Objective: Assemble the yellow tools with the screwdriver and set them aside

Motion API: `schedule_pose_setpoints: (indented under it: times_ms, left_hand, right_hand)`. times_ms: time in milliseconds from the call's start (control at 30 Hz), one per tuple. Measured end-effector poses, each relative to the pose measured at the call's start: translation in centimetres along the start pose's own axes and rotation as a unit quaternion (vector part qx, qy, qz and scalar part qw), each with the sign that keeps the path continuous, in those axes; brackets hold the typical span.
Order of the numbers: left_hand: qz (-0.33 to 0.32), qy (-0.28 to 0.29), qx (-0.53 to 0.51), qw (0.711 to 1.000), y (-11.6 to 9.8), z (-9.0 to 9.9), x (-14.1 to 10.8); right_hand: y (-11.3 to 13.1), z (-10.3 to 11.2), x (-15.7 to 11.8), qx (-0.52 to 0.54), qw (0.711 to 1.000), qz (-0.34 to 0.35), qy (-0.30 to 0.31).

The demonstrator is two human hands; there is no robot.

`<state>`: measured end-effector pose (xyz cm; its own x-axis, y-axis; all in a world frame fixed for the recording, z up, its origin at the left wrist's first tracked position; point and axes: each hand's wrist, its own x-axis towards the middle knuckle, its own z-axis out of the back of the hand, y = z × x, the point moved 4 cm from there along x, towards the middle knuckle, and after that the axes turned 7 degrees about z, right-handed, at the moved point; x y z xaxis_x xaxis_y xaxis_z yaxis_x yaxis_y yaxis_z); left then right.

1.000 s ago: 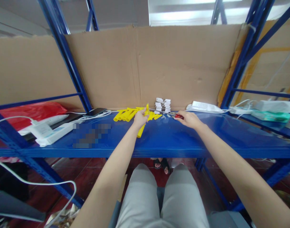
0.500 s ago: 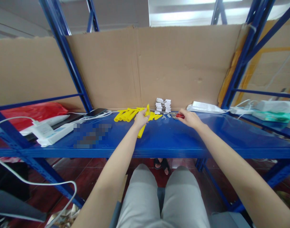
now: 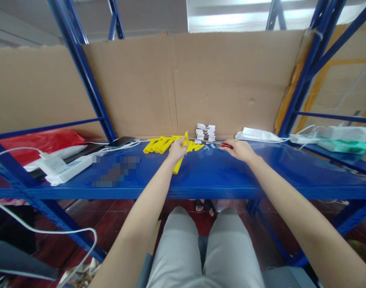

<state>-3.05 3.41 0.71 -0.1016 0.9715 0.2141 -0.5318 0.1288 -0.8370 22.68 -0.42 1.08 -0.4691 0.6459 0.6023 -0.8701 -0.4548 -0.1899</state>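
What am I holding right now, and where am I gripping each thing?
Your right hand holds the scissors by their red handles; your left hand grips a yellow tube near its upper end.

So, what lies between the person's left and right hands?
In the head view: small yellow pieces, tiny white bits and the front of the red-handled metal tool, stacked white pieces behind.

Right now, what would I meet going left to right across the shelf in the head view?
Red bag → flat black object → row of yellow tubes → left hand → stack of white pieces → right hand → green-and-white packet.
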Motion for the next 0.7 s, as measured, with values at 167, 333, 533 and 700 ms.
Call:
schedule_pose_setpoints:
  times_ms: [167,333,533,700]
  left_hand:
    - [0.002,0.0,-0.002,1.0,-0.14,0.04,-0.11]
    - [0.005,-0.001,-0.006,1.0,0.21,-0.01,0.2]
    - [0.002,-0.001,-0.004,1.0,0.54,-0.17,0.52]
    - [0.002,-0.001,0.003,1.0,0.35,-0.12,0.41]
  right_hand:
    - [-0.05,-0.05,0.06,0.001,1.0,-0.027,0.009]
    - [-0.13,0.22,0.18,-0.007,0.999,-0.042,-0.007]
    - [0.09,0.36,0.16,-0.03,0.999,-0.021,0.007]
    - [0.07,0.33,0.11,-0.023,0.999,-0.031,0.024]
